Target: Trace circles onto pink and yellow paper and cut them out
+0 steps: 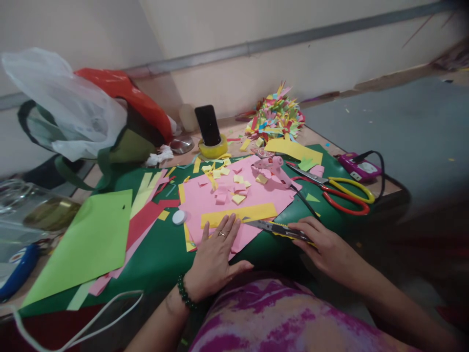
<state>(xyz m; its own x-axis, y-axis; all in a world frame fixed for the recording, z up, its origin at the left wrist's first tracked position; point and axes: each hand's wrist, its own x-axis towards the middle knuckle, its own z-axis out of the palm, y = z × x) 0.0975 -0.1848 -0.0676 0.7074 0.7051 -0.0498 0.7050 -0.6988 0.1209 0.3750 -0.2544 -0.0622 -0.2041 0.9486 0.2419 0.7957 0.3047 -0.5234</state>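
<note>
My left hand (219,252) lies flat with spread fingers, its fingertips on the lower edge of a yellow paper strip (256,212). Under the strip is a pink paper sheet (194,195), partly covered by small pink and yellow paper pieces (238,199). In my right hand (318,242) is a utility knife (280,230), its blade pointing left at the strip's lower edge near my left fingertips. Beyond the strip, a pink glue gun (270,167) rests on the pink sheet. Scissors (330,186) with red and yellow handles lie to the right.
A green mat (154,259) covers the table. Left are a light green sheet (88,239) and a white cap (179,217). Behind stand a phone (207,124) on a yellow tape roll (213,147), a paper-strip pile (276,115) and bags (84,107). A purple device (359,167) sits right.
</note>
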